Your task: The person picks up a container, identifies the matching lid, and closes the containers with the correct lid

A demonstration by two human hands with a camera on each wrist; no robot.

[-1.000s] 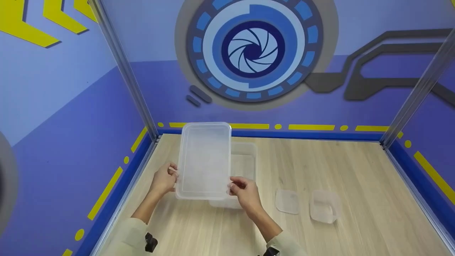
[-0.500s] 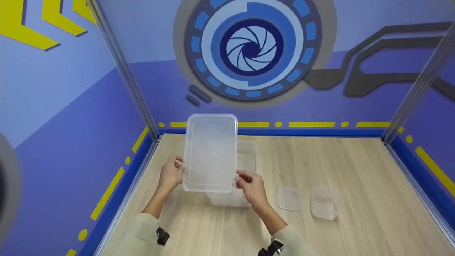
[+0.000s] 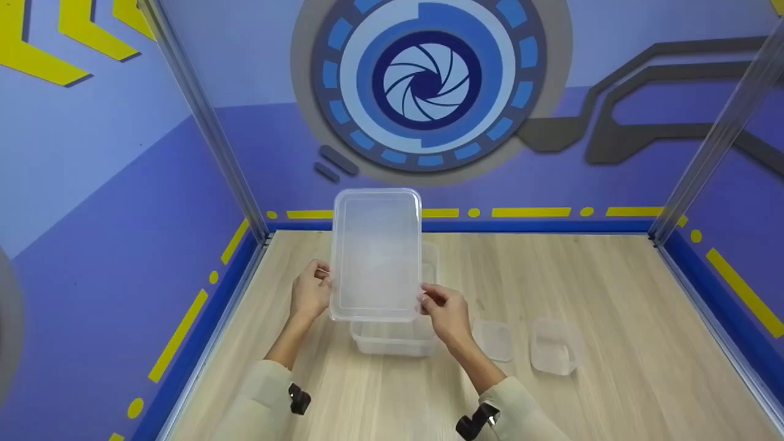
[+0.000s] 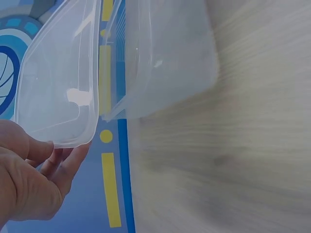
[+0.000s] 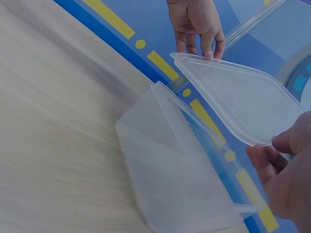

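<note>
A translucent rectangular lid (image 3: 376,254) is held up above a large clear plastic container (image 3: 395,344). My left hand (image 3: 311,291) pinches the lid's left edge between thumb and fingers. On the opposite edge, my right hand (image 3: 447,313) pinches it the same way. Both wrist views show a gap between the raised lid (image 5: 238,92) and the open-topped container (image 5: 165,160), which stands on the table. In the head view the lid hides most of the container's opening.
To the right on the wooden table (image 3: 625,294) lie a small square lid (image 3: 495,340) and a small clear container (image 3: 553,348). Blue panels enclose the table at the back and sides, with metal posts (image 3: 199,116) at the corners.
Both hands have carried the large lid rightward and away from me, so it now covers more of the large container in the head view. The small lid and small container stay put.
</note>
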